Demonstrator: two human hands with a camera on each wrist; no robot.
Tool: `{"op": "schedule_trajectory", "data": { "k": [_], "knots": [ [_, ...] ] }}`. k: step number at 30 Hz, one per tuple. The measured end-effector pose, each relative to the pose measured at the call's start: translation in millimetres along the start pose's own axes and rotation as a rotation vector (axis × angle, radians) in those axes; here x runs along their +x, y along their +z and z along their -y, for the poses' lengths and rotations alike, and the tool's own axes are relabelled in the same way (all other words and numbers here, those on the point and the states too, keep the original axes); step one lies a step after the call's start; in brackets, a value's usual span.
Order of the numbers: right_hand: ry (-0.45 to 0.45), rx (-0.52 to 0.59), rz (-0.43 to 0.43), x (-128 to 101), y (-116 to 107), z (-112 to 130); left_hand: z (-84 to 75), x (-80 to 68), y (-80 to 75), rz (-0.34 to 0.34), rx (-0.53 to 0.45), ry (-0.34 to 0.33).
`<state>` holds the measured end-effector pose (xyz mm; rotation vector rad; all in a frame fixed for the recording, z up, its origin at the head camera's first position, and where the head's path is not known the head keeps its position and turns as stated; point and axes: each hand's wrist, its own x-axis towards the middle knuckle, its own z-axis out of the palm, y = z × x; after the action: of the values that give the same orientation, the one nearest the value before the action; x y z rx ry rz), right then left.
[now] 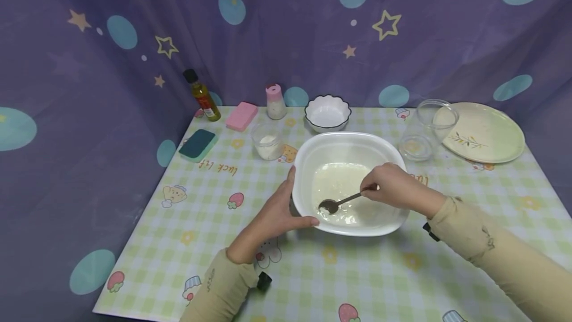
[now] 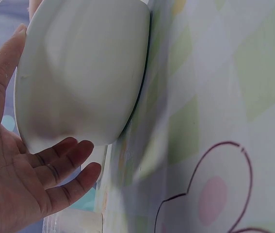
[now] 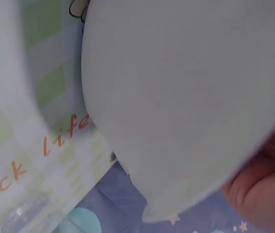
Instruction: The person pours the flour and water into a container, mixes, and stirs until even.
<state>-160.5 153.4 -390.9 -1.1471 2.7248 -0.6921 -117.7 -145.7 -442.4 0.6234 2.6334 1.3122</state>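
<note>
I'm looking at a makeshift home-kitchen set. A desk [image 1: 214,242] under a green checked cartoon cloth fills the lower frame, backed by a purple curtain [image 1: 277,24] with stars and dots. Along the top edge stand an oil bottle [image 1: 202,95], a pink-capped shaker [image 1: 275,102], sponges [image 1: 242,116], a scalloped bowl [image 1: 327,112], glass jars [image 1: 429,125] and a plate [image 1: 484,132].

Head view: from above, facing forward and down over the whole tabletop [image 1: 214,242] toward the curtain backdrop. Left wrist view: pressed close to the white bowl [image 2: 84,73], side-on at tabletop level. Right wrist view: closer still, blurred. Shared by all three: bowl and checked cloth.
</note>
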Motion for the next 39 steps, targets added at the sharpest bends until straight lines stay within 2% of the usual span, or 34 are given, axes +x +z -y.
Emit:
{"op": "schedule_trajectory", "data": {
  "k": [8, 15, 24, 36, 39],
  "knots": [
    [0.045, -0.046, -0.115, 10, 12, 0, 0.1, -0.2, 0.0, 0.006, -0.003, 0.001],
    [0.090, -0.104, -0.149, 10, 10, -1, -0.4, -0.3, 0.6, 0.009, -0.010, -0.014],
    [0.128, -0.114, -0.067, -1, -7, -4, -0.7, -0.1, -0.2, 0.006, -0.027, 0.016],
    [0.058, -0.054, 0.029, -17, -18, 3, 0.7, -0.3, 0.0, 0.003, -0.015, 0.014],
    [0.006, -0.038, 0.034, -18, -15, 6, 1.6, -0.1, 0.1, 0.003, -0.011, 0.017]
  ]
}}
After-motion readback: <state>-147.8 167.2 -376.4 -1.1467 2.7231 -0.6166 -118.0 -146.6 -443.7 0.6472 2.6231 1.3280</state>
